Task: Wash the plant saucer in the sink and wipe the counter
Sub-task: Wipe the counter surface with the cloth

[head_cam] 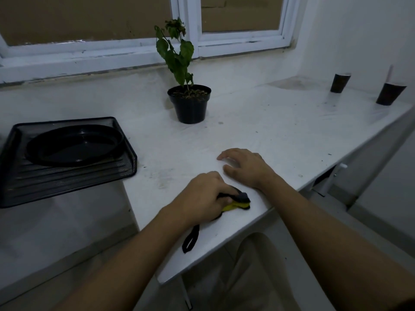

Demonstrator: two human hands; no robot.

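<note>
Head view is showing the white counter (280, 135) stretching from ten to four o'clock; at nine o'clock the black mesh tray (67, 182) is holding the plant saucer (74, 147), probably set there to drain; the right hand (244, 167) is lying flat, fingers spread, likely bracing; toward six o'clock the left hand (202, 196) is clenching a yellow-black cloth (240, 202) against the counter for wiping.

A potted plant (189, 104) stands below the window (195, 25); a black mesh tray (67, 182) lies left of the plant; a dark cup (340, 83) stands well right of it; a second cup (390, 93) farther right.
</note>
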